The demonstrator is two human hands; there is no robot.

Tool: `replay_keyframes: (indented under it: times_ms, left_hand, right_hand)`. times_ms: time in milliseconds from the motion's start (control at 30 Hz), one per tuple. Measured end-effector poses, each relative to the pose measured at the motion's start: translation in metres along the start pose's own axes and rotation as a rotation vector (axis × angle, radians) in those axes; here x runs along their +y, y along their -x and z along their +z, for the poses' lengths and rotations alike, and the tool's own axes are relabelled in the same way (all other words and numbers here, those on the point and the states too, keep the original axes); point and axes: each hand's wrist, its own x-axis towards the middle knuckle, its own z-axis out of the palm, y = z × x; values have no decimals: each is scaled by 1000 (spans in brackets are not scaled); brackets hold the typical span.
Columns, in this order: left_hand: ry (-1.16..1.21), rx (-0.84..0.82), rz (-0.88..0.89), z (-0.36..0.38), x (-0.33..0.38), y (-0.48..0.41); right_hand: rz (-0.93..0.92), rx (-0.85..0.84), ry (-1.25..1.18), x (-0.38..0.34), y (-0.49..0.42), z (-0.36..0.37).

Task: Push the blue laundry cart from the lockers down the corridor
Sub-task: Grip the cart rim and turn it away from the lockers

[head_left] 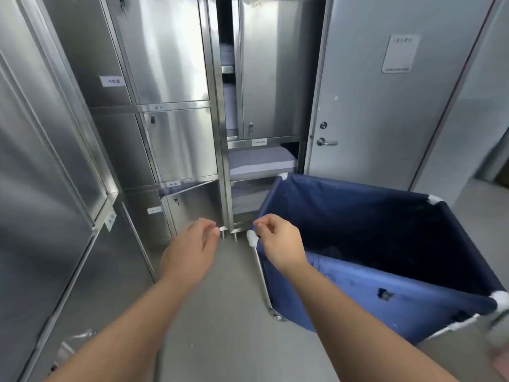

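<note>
The blue laundry cart [385, 271] runs past the right edge, and the locker labels [110, 81] are unreadable.

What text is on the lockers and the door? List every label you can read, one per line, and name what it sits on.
No text here reads with certainty.
Door sign: printed lines, too blurred to read.
Upper-left locker label: characters, too blurred.
Label strip over the middle locker door: too small.
Label above the folded linen shelf: blurred.
Lower labels and: unreadable.
Blue laundry cart: no text visible.
</note>
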Motion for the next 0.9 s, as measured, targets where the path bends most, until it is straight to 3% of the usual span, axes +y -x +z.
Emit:
replay_keyframes:
  times_ms: [500, 900]
  left_hand:
    - [79, -157, 99, 120, -58, -253]
    - [91, -402, 302, 210, -72, -384]
  right_hand:
    - [-6, 154, 108, 53, -220, 63]
    - [234, 262, 193, 101, -322, 108]
